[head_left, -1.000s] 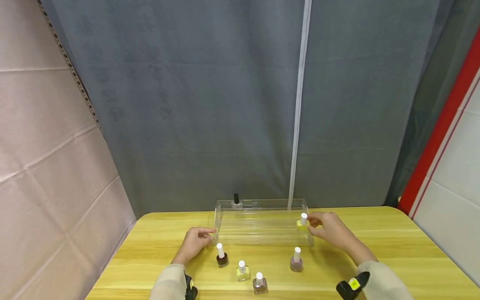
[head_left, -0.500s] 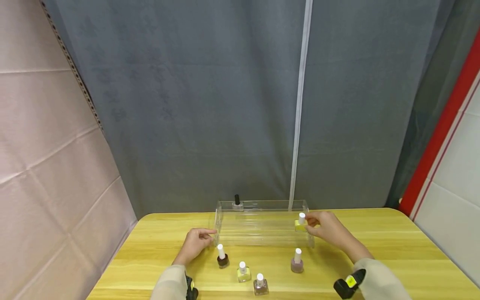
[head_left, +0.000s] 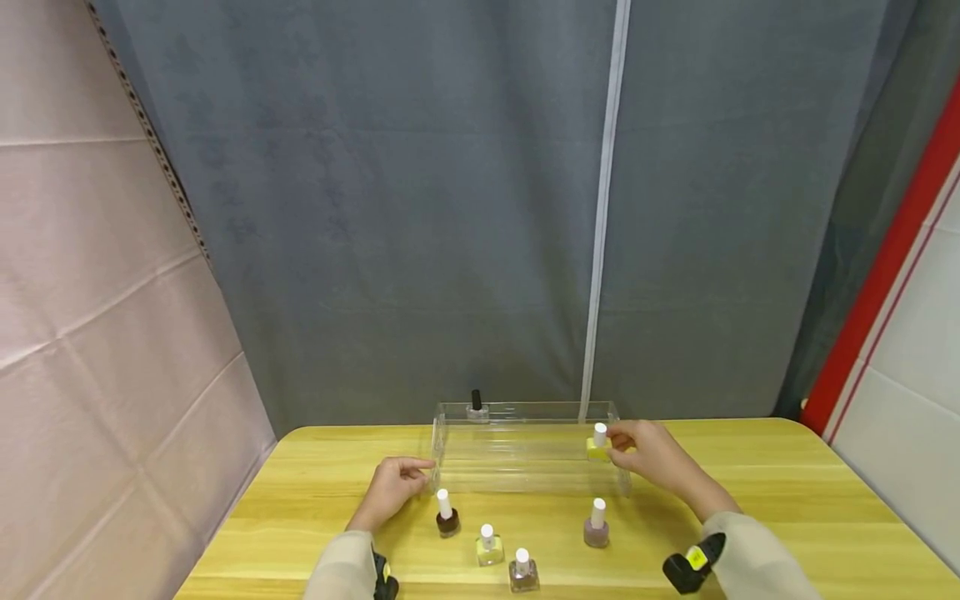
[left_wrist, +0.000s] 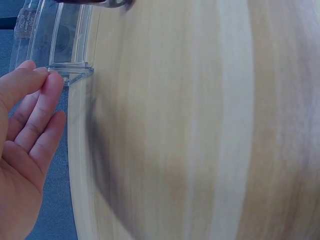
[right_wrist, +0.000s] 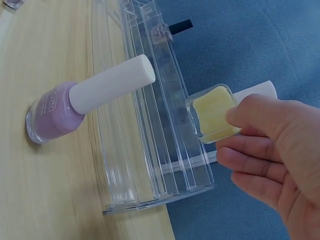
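Note:
My right hand (head_left: 651,461) pinches a yellow nail polish bottle (right_wrist: 214,114) with a white cap between thumb and fingers. It holds the bottle over the right end of a clear acrylic stepped rack (head_left: 525,481). My left hand (head_left: 393,487) is at the rack's left end, where thumb and fingertips (left_wrist: 52,82) pinch the edge of the end panel. A bottle with a black cap (head_left: 477,412) stands on the rack's back step at the left. In front of the rack stand a dark bottle (head_left: 447,523) and a lilac bottle (right_wrist: 56,114), both white-capped.
Nearer the front of the wooden table (head_left: 285,533) stand a second yellow bottle (head_left: 490,550) and a brownish bottle (head_left: 523,575). A grey-blue curtain (head_left: 420,208) hangs right behind the table's back edge, close behind the rack.
My right hand has shifted slightly left with the yellow nail polish bottle, farther in over the rack. The left hand stays at the rack's left end.

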